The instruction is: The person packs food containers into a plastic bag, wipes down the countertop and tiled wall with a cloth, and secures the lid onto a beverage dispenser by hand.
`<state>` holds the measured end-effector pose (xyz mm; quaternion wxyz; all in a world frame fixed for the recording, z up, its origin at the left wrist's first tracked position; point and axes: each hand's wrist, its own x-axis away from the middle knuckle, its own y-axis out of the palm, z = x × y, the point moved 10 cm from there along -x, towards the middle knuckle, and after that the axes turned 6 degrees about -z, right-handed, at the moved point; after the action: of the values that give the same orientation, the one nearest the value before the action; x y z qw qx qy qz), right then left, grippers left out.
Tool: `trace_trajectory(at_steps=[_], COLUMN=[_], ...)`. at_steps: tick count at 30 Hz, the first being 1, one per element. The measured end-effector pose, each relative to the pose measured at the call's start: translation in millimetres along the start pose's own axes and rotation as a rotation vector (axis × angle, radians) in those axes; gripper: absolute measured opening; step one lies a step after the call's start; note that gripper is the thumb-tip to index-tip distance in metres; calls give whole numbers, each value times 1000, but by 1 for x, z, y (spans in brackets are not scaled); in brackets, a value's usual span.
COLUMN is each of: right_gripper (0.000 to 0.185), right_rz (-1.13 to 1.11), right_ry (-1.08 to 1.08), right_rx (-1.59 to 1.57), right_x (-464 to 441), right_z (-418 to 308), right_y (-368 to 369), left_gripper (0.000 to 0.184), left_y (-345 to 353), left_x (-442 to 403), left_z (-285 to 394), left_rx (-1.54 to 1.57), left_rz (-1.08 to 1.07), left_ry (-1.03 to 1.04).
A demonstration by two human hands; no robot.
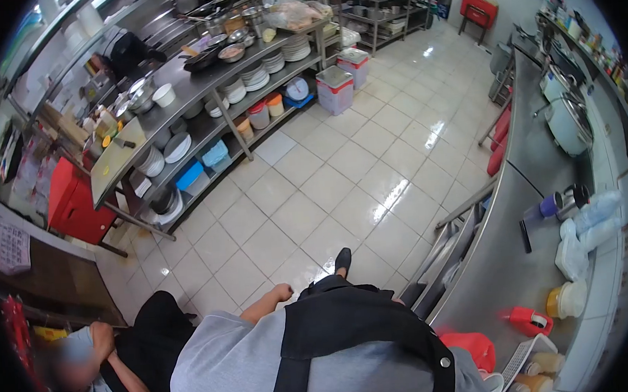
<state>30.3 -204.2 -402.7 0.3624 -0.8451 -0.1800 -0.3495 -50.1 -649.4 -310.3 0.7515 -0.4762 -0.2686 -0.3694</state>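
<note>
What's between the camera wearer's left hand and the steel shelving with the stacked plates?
In the head view, only bare floor tiles show between the wearer's left hand and the steel shelving.

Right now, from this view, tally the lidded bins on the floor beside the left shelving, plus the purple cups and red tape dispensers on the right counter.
Lidded floor bins: 2
Purple cup: 1
Red tape dispenser: 1
Total: 4
</note>
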Motion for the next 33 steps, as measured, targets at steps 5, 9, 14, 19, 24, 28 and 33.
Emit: trace_trajectory(at_steps=[5,9,14,19,24,28,33], right_gripper=[41,31,26,28,37,30,26], right_rz=[64,171,209,366,390,478,392], right_ry=[43,-188,-149,-28,114,-65,-95], right_rx=[-47,-216,-430,-252,-341,-293,-421], right_x=[-10,17,60,92,79,2,55], right_z=[19,-17,-38,-44,-7,44,45], right_y=[8,-19,-56,-98,-83,-3,27], left_gripper=[35,40,47,59,62,54,37], left_y=[38,27,-25,-98,-146,-161,-121], left_x=[11,-6,-54,-107,-134,-152,-117], left_z=[-50,-48,19,135,239,269,277], left_rx=[-76,-93,-182,-345,-477,-308,-456], left_rz=[-128,-158,-105,-72,-91,-2,151], left_ry=[-87,-54,132,307,357,305,447])
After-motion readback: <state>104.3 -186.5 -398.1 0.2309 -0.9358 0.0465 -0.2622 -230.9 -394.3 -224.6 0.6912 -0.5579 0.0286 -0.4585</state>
